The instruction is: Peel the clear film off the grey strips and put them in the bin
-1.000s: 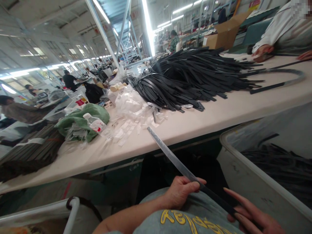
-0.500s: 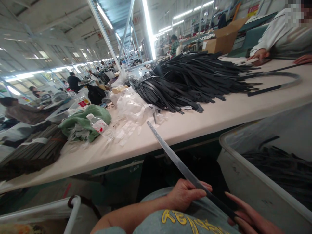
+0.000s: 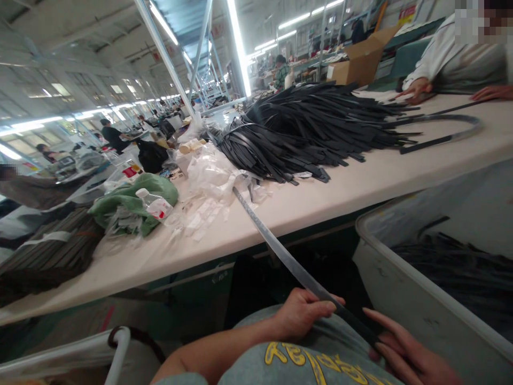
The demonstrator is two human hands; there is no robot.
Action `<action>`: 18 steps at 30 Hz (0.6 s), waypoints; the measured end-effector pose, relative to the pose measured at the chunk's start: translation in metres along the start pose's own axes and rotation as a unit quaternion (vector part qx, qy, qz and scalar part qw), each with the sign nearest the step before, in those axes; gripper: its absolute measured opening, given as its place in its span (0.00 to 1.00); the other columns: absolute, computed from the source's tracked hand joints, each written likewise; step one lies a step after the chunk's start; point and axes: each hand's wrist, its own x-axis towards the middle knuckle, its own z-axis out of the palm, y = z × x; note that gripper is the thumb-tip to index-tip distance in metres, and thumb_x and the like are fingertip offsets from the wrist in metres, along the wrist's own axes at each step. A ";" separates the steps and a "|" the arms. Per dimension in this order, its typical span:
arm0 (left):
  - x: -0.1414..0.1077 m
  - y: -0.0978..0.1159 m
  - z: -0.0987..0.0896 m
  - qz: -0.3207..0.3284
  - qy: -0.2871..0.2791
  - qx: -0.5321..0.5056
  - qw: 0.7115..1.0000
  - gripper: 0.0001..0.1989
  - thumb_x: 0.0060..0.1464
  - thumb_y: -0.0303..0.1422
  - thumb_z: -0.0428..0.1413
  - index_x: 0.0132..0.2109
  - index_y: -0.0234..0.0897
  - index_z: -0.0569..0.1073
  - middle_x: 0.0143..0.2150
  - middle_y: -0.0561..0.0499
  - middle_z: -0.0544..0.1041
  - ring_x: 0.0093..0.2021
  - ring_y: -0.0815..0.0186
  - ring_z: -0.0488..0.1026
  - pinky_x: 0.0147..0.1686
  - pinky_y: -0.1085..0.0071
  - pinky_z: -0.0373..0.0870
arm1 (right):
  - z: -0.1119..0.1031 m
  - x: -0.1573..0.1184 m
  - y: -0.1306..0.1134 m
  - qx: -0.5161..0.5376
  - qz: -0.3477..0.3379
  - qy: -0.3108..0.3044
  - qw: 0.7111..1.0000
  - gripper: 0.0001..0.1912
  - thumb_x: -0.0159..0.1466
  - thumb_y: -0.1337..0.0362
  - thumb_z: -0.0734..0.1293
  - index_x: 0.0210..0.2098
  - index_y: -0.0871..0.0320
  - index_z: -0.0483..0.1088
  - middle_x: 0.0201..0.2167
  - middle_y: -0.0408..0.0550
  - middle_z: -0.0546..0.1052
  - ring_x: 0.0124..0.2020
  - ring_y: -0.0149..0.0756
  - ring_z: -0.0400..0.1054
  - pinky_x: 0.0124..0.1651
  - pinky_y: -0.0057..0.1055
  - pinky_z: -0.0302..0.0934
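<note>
One left hand (image 3: 298,315) and one right hand (image 3: 404,347), both with fingers on one held strip (image 3: 288,259); one desk (image 3: 360,187) bearing one green cloth (image 3: 164,185), one bottle (image 3: 155,205) on that cloth, and heaped black strips (image 3: 316,115) too many to count; one cardboard box (image 3: 358,61); a co-worker's two hands (image 3: 417,90).

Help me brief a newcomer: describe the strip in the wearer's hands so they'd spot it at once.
Find the long pale table with the heap of black strips. Look below its near edge to the wearer's left hand and right hand; one strip runs from them up over the table. Unlike the bunched heap, it is single, hand-held and greyish along its far part.
</note>
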 end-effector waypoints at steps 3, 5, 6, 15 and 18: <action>0.003 0.004 0.004 -0.020 0.000 -0.008 1.000 0.18 0.47 0.41 0.64 0.39 0.30 0.82 0.31 0.47 0.79 0.35 0.63 0.73 0.42 0.66 0.67 | 0.012 0.026 -0.033 -0.016 -0.070 -0.023 0.997 0.21 0.69 0.59 0.57 0.60 0.53 0.60 0.28 0.42 0.79 0.21 0.31 0.72 0.29 0.26 0.69; 0.002 0.010 0.004 -0.031 -0.007 -0.034 0.999 0.16 0.48 0.41 0.63 0.35 0.29 0.81 0.30 0.47 0.78 0.31 0.65 0.72 0.39 0.68 0.67 | 0.014 0.042 -0.051 -0.036 -0.126 -0.007 0.991 0.21 0.68 0.61 0.58 0.60 0.55 0.61 0.35 0.47 0.80 0.28 0.33 0.75 0.36 0.29 0.70; 0.001 0.014 0.004 -0.033 -0.008 -0.052 0.998 0.17 0.49 0.42 0.63 0.34 0.28 0.80 0.29 0.47 0.78 0.30 0.66 0.72 0.38 0.69 0.67 | 0.013 0.046 -0.057 -0.046 -0.160 -0.006 0.986 0.22 0.67 0.61 0.61 0.60 0.55 0.61 0.41 0.49 0.80 0.34 0.35 0.76 0.40 0.31 0.70; -0.016 0.038 0.002 -0.048 -0.041 -0.159 0.985 0.18 0.52 0.41 0.62 0.43 0.29 0.79 0.40 0.41 0.80 0.42 0.59 0.76 0.48 0.64 0.67 | -0.004 0.060 -0.088 -0.097 -0.384 0.087 0.914 0.15 0.66 0.69 0.63 0.49 0.49 0.74 0.47 0.49 0.77 0.47 0.38 0.71 0.47 0.34 0.69; -0.018 0.036 0.002 -0.048 -0.054 -0.192 0.979 0.15 0.52 0.37 0.63 0.43 0.29 0.78 0.41 0.41 0.80 0.40 0.60 0.77 0.46 0.65 0.69 | -0.005 0.070 -0.098 -0.091 -0.425 0.055 0.899 0.13 0.66 0.67 0.63 0.47 0.50 0.75 0.50 0.49 0.77 0.52 0.41 0.69 0.53 0.40 0.66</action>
